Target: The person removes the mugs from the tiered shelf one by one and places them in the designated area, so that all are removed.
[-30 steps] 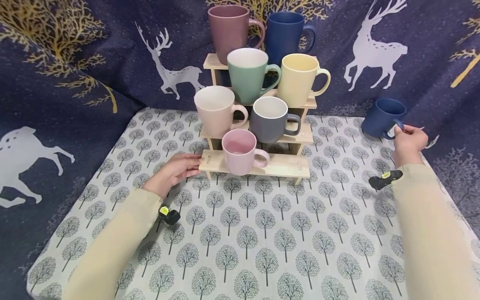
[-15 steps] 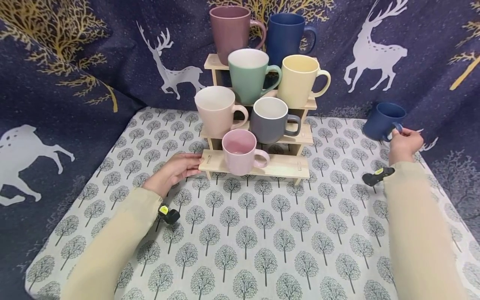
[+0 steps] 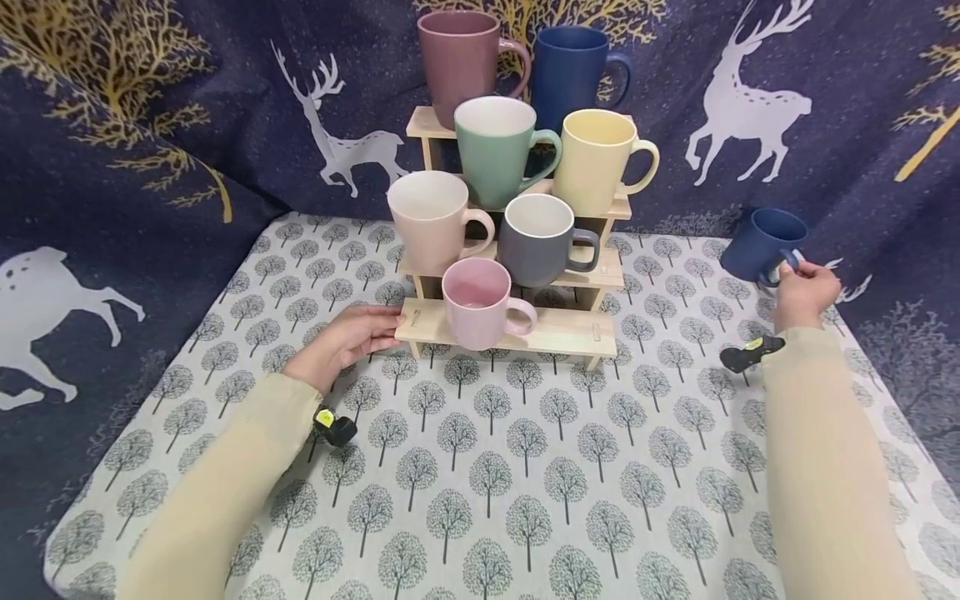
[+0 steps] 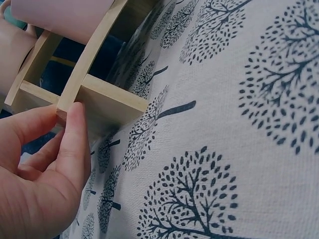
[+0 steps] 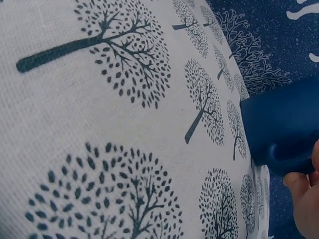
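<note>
At the table's far right corner, my right hand [image 3: 808, 293] grips a dark blue mug [image 3: 756, 248] by its handle. The right wrist view shows this mug [image 5: 286, 124] low at the cloth's edge, with the thumb [image 5: 297, 181] at the handle. My left hand [image 3: 348, 343] pinches the left end of the lowest board of a stepped wooden rack [image 3: 566, 329]. Seen from the left wrist, finger and thumb meet at the board's corner [image 4: 70, 99]. A pink mug [image 3: 480, 321] sits on that lowest board.
Higher steps carry a pale pink mug [image 3: 429, 229], a grey mug [image 3: 534, 254], a green mug [image 3: 491, 162], a yellow mug [image 3: 592, 171], a mauve mug [image 3: 457, 67] and another blue mug [image 3: 566, 75]. A dark deer-print curtain [image 3: 360, 75] hangs behind the tree-patterned tablecloth [image 3: 525, 508].
My right hand has drawn the blue mug slightly toward me and to the left. The left hand stays at the rack's board.
</note>
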A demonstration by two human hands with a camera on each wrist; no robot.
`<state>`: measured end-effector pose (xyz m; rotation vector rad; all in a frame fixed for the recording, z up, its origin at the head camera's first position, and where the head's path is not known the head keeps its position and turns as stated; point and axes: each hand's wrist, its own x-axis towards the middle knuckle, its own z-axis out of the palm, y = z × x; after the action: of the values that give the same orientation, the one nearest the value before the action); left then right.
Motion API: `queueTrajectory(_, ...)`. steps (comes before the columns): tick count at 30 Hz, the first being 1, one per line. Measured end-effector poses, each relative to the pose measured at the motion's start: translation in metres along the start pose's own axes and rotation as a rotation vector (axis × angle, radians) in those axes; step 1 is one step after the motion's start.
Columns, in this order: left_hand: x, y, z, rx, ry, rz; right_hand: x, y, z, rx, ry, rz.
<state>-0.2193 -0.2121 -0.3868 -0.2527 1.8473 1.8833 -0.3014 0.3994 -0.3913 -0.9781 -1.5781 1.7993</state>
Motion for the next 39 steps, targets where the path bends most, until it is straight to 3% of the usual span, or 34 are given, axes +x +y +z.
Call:
queueTrajectory(20,0.003,-0.002,-0.003,0.007,-0.009,0.007,-0.004,0.000,0.001,0.058,0.010,-0.004)
queueTrajectory(24,0.003,-0.002,-0.003,0.010,0.010,-0.010,-0.002,0.000,-0.003,0.004,-0.032,-0.013)
queueTrajectory(31,0.004,-0.002,-0.003,0.018,0.017,-0.021,-0.004,-0.011,-0.011,-0.197,-0.171,-0.024)
queueTrajectory(35,0.005,-0.002,-0.002,0.028,-0.001,-0.007,-0.014,-0.026,-0.017,-0.185,-0.219,0.025)
queueTrajectory(39,0.005,-0.003,-0.003,0.019,-0.005,-0.005,-0.033,-0.041,-0.022,-0.154,-0.252,-0.007)
